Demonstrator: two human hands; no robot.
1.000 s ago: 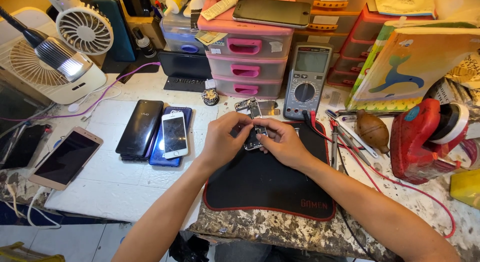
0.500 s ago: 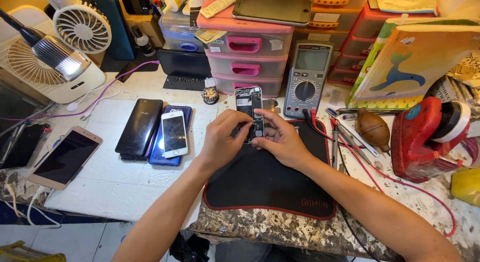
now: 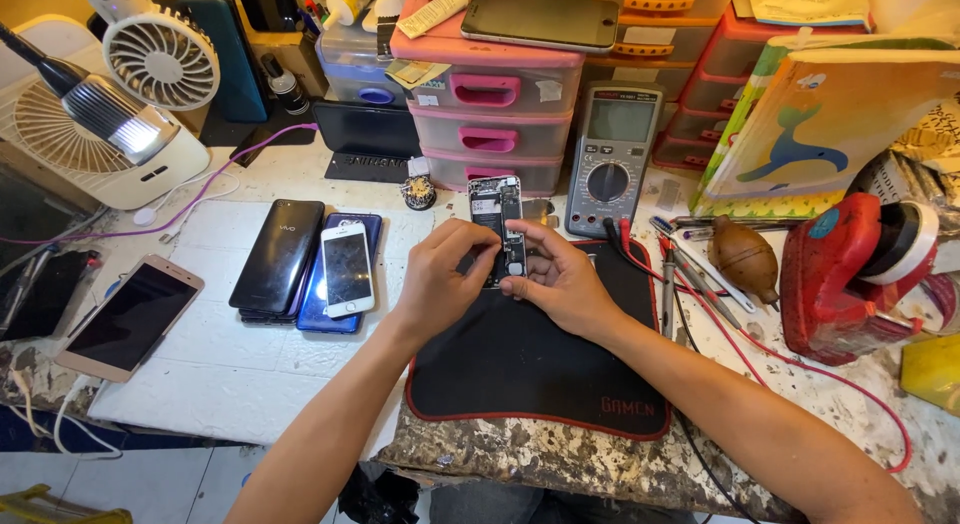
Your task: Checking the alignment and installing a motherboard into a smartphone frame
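Note:
An opened phone [image 3: 497, 216] with its back off and its inner parts showing stands tilted up over a black mat [image 3: 530, 364]. My left hand [image 3: 440, 279] grips its left side, with fingers curled over the lower part. On the phone's right edge rest the fingers of my right hand [image 3: 562, 282], which holds it from below. Both forearms reach in from the bottom of the view.
Left of the mat lie a black phone [image 3: 280, 254], a small white phone [image 3: 348, 268] on a blue one, and a rose-gold phone [image 3: 130, 316]. Behind stand pink drawers [image 3: 490, 114], a multimeter [image 3: 612, 159] and a fan [image 3: 160, 56]. To the right lie probes, a brown bulb blower [image 3: 745, 259] and a red tool [image 3: 850, 274].
The opened phone has been lifted from near the mat and raised upright between both hands. The hands moved slightly up and apart.

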